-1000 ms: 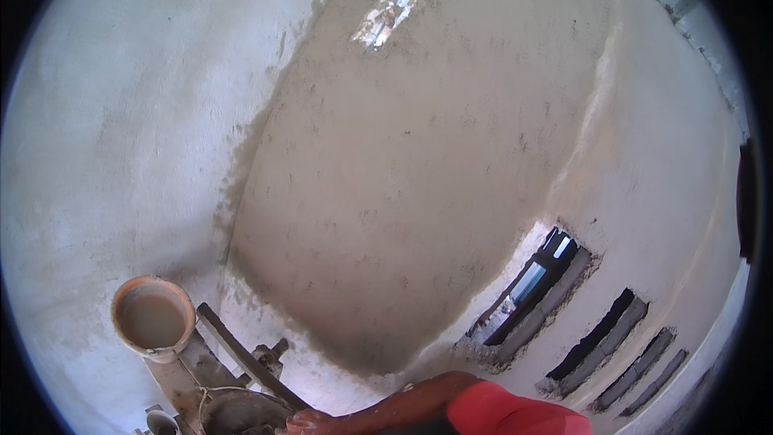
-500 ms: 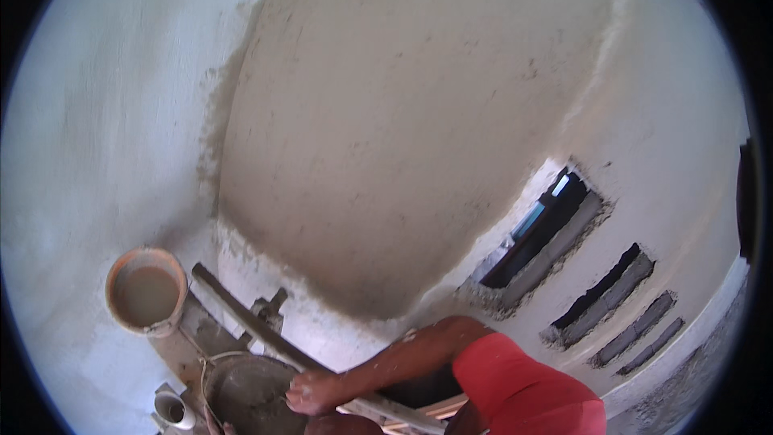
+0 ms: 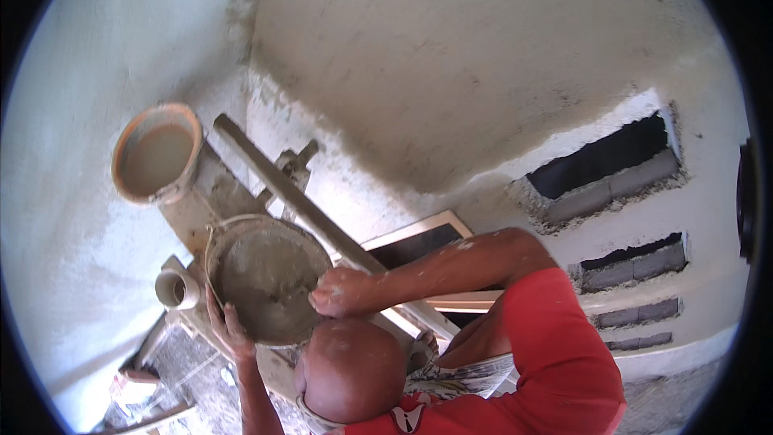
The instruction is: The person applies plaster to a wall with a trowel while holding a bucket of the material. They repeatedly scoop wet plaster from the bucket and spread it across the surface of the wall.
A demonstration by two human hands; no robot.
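Neither of my hands shows. Below me, a person in a red shirt (image 3: 555,338) bends over a round bucket (image 3: 262,219) of wet grey mortar (image 3: 262,274). That person's right hand (image 3: 342,291), fingers curled, is at the bucket's right rim; whether it holds anything is hidden. Their left hand (image 3: 229,330) lies with stretched fingers against the bucket's left rim. A small white cylindrical cup (image 3: 176,289) stands left of the bucket. Farther off, an orange-rimmed pail (image 3: 196,127) holds murky liquid.
A grey pole (image 3: 278,189) runs diagonally past the mortar bucket and under the person's right arm. The pails stand on a board (image 3: 185,221). The plastered wall (image 3: 403,97) has several slots, the largest an opening (image 3: 600,153). A pale wooden frame (image 3: 447,224) lies behind the arm.
The view has tilted down, so the pails, pole and person sit higher in it. The person's head, left forearm and more of the mortar bucket have come into sight. The wall slots look turned.
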